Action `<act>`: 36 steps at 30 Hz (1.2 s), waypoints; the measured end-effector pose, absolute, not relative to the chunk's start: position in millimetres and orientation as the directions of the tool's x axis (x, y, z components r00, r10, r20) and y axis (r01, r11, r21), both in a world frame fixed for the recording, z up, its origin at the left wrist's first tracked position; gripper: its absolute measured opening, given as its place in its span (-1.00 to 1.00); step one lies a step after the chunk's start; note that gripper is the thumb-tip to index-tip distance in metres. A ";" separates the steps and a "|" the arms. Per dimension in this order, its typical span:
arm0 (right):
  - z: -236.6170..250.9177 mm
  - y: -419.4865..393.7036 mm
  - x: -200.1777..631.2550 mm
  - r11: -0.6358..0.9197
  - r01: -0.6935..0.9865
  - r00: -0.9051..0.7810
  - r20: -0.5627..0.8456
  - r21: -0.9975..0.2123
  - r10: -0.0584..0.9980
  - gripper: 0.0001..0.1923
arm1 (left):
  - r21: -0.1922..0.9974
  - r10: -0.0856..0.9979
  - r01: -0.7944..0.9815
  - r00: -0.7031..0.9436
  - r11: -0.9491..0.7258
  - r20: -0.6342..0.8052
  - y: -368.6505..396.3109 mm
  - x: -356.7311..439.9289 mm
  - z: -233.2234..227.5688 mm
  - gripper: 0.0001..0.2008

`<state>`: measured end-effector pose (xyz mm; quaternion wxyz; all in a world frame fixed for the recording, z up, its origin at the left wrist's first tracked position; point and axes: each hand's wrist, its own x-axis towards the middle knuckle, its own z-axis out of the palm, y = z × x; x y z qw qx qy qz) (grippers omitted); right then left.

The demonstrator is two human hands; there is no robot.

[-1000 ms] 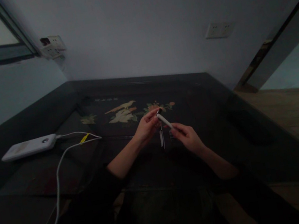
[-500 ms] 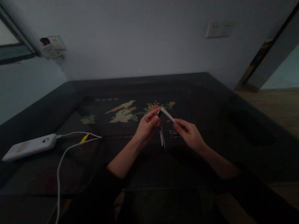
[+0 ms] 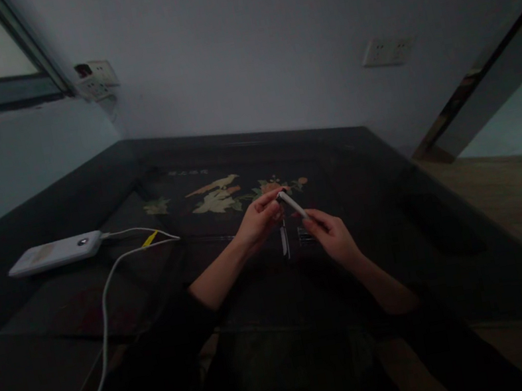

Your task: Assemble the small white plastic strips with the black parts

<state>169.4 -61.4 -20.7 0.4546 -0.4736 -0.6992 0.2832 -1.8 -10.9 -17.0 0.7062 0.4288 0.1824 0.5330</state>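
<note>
Carefully, the bare left hand pinches a small black piece at the upper end of a slim white stick, which the bare right hand grips above a dark flower-patterned table.

VIEW: I am watching through one head-worn camera | PLACE: it is sitting above the near side of the table, close behind the left hand and right hand | FACING: it is pointing forward and down, reaching the far wall
</note>
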 end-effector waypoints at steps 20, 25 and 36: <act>-19.2 -63.4 168.5 0.394 0.413 -0.159 0.360 -0.822 0.919 -0.64 | 0.795 0.921 -0.602 0.347 0.075 0.176 -10.3 -1.1 -16.5 -0.51; -21.3 -60.1 169.1 0.362 0.396 -0.063 0.368 -0.844 0.928 -0.62 | 0.801 0.906 -0.597 0.362 0.044 0.220 -11.4 -1.2 -16.6 -0.51; -17.0 -67.7 166.7 0.412 0.383 -0.205 0.359 -0.827 0.911 -0.66 | 0.781 0.929 -0.621 0.322 0.060 0.184 -9.4 -0.1 -16.5 -0.50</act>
